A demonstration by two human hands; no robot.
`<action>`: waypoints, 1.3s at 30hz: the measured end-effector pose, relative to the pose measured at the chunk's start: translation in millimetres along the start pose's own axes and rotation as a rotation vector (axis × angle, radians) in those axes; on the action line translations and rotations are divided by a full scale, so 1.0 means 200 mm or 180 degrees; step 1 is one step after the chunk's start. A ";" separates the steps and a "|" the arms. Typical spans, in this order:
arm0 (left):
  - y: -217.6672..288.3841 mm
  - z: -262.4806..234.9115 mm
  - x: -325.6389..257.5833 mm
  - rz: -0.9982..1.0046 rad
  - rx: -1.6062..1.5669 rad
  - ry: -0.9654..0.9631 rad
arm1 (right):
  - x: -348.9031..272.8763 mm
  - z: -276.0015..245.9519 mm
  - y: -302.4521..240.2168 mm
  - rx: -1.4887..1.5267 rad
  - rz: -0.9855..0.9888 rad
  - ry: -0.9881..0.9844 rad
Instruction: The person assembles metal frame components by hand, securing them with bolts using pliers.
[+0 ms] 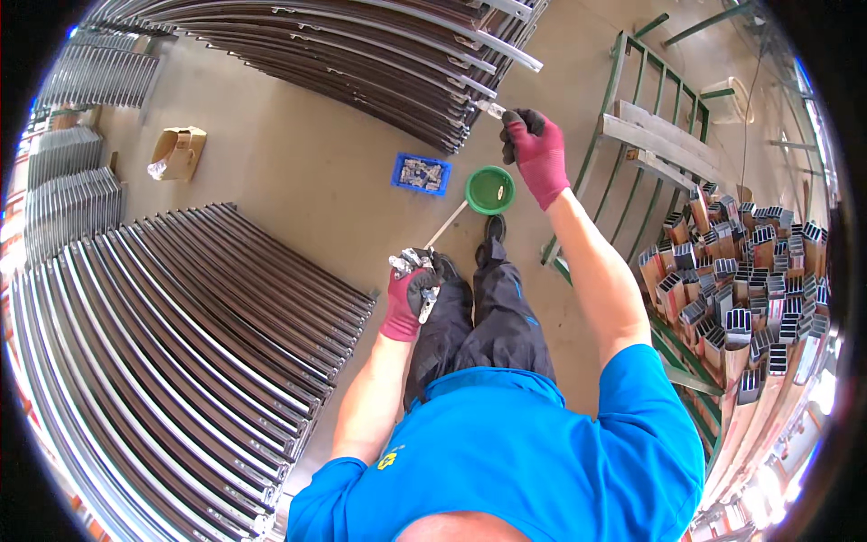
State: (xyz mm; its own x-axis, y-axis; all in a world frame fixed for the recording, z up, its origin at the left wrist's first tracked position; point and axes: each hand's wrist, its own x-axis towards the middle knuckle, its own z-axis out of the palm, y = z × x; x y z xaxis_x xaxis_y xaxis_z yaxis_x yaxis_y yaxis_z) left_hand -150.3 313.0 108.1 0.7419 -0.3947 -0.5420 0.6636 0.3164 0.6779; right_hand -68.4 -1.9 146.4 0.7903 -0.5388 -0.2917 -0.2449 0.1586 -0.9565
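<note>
My left hand (408,294), in a maroon and black work glove, is closed around several small silvery metal fittings (411,260) in front of my legs. Stretched far forward, my right hand (535,152) wears a matching glove and pinches one small silvery metal fitting (490,108). That fitting is at the end of a metal profile in the far stack of long profiles (388,68); whether it is inserted or only touching I cannot tell. Beyond my feet stand a blue crate (421,174) of similar fittings and a round green container (490,190) with a long pale handle.
A rack of long dark and silver profiles (199,334) fills the left. On the right are a green metal frame (623,117) with pale boards and many upright hollow profile bundles (741,280). An opened cardboard box (181,152) sits on the floor at far left.
</note>
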 end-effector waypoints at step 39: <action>-0.10 -0.16 0.06 0.0617 0.2222 -0.0215 | -0.01 0.03 0.03 -0.1290 -0.1224 0.1054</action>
State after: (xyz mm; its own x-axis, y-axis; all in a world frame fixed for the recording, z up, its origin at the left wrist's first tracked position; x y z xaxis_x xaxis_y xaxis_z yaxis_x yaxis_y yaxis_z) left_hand -151.1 329.4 71.7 0.8175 -0.4470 -0.3633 0.2879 -0.2292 0.9298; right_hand -69.0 5.3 141.7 0.6647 -0.7318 0.1505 -0.2227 -0.3864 -0.8950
